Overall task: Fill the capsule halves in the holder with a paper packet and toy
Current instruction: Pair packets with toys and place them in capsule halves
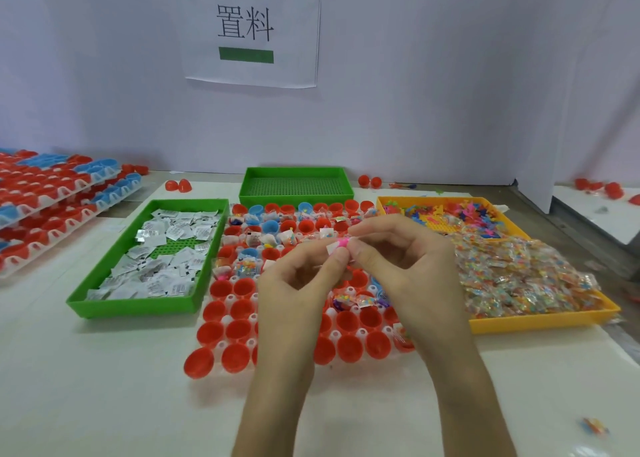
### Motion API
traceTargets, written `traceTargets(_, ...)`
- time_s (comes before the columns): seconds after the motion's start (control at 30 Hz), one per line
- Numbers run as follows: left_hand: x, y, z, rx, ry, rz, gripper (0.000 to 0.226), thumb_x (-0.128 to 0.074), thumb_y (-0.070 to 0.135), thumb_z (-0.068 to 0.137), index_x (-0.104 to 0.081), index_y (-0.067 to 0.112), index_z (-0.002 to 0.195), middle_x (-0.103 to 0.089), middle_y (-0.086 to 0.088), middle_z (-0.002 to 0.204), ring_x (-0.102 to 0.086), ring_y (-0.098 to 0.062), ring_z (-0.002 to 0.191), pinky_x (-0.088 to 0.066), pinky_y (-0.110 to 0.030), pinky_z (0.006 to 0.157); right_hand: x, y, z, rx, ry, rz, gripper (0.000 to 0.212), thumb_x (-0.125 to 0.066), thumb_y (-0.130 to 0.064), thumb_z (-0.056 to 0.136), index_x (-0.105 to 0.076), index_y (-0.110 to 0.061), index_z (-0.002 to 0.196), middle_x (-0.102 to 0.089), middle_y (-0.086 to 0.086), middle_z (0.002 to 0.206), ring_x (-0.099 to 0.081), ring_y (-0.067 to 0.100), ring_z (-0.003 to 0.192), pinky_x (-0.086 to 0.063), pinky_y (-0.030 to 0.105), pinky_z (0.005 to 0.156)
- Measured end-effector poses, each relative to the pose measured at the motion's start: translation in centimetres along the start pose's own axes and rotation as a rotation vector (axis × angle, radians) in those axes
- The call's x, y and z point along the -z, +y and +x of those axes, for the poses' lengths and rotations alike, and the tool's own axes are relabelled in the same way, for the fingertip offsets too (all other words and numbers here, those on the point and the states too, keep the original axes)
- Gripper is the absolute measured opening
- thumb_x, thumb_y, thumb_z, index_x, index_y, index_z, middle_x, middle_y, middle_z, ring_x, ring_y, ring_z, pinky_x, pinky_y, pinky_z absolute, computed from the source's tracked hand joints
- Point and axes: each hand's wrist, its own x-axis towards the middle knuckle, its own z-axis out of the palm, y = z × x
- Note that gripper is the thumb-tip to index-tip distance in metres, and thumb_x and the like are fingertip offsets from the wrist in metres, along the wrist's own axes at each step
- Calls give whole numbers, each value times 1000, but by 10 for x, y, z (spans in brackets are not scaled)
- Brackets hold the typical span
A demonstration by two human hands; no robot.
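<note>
Held above the holder (225, 319) on my table (104, 387): my left hand (301, 276) pinches a white paper packet (332, 248), and my right hand (398, 259) pinches a pink toy (343, 241) pressed against it, fingertips meeting. Farther capsule halves (242, 309) hold packets and toys. Green tray (138, 306) of packets left; yellow tray (519, 323) of toys right.

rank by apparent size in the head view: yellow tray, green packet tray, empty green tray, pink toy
1. yellow tray
2. green packet tray
3. empty green tray; it sits farther back, so its true size against the other trays is unsure
4. pink toy, by far the smallest
</note>
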Motion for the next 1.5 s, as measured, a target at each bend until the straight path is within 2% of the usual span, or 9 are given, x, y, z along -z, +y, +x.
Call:
traceTargets(0.17, 3, -2, -1, 62, 69, -34, 20, -75, 35, 70, -81, 24, 86, -76, -6, 80, -71, -15, 75, -56, -20, 71, 34, 22, 5, -122, 32, -422, 13, -74, -27, 87, -73, -33, 99, -70, -17, 96, -64, 1, 90, -50, 13, 76)
traceTargets(0.3, 12, 2, 4, 63, 131, -29, 13, -74, 33, 72, -81, 29, 82, -75, -4, 76, -68, -10, 69, -54, -15, 66, 75, 47, 5, -405, 55, -720, 21, -74, -26, 88, -72, -28, 109, -64, -5, 110, -58, 11, 94, -51, 42, 92)
traceTargets(0.4, 15, 1, 5, 61, 171, -29, 12, -74, 31, 75, -81, 28, 84, -74, -1, 74, -66, -9, 67, -53, -15, 65, 80, 53, 5, -471, 9, -809, 22, -76, -25, 86, -72, -32, 106, -68, -5, 103, -61, 18, 95, -47, 52, 96)
traceTargets(0.53, 17, -2, 4, 40, 204, -39, 13, -75, 30, 77, -81, 24, 86, -73, 1, 75, -65, -11, 69, -54, -19, 67, 79, 60, 3, -445, 125, -720, 17, -75, -14, 85, -76, -31, 82, -71, -13, 77, -65, 16, 74, -56, 47, 80)
traceTargets(0.63, 19, -1, 5, 40, 212, -34, 22, -76, 34, 73, -81, 22, 91, -74, 0, 79, -65, -12, 70, -55, -21, 68, 81, 64, 3, -395, 250, -615, 23, -75, -8, 85, -75, -29, 77, -71, -12, 71, -65, 9, 65, -51, 29, 56)
traceTargets(0.93, 18, 1, 3, 30, 175, 0, 16, -75, 37, 73, -81, 29, 86, -73, 1, 77, -65, -13, 72, -54, -24, 71, 84, 58, 2, -121, 540, -563, 20, -74, -8, 86, -73, -27, 83, -68, -19, 78, -64, -8, 74, -44, 5, 63)
traceTargets(1.1, 13, 5, 1, 54, 102, -2, 17, -74, 35, 71, -81, 31, 86, -77, 0, 81, -71, -9, 73, -53, -14, 65, 72, 41, 4, -36, 441, -361, 22, -75, -8, 86, -75, -31, 87, -74, -14, 81, -71, 2, 79, -53, 11, 70)
traceTargets(1.23, 7, 8, -1, 61, 24, -39, 27, -77, 34, 66, -81, 21, 90, -78, -6, 83, -75, -13, 77, -55, -15, 68, 47, 16, 4, -8, 305, -170, 14, -77, -8, 84, -77, -19, 93, -77, -8, 84, -75, 11, 76, -58, 20, 71)
traceTargets(1.5, 1, 10, -3, -6, 20, -31, 24, -79, 26, 67, -77, 11, 85, -76, -10, 75, -75, -18, 72, -55, -16, 66, 17, -14, -3, 26, 40, -33, 14, -77, -3, 83, -76, -15, 90, -77, -9, 83, -74, 6, 81, -56, 16, 72)
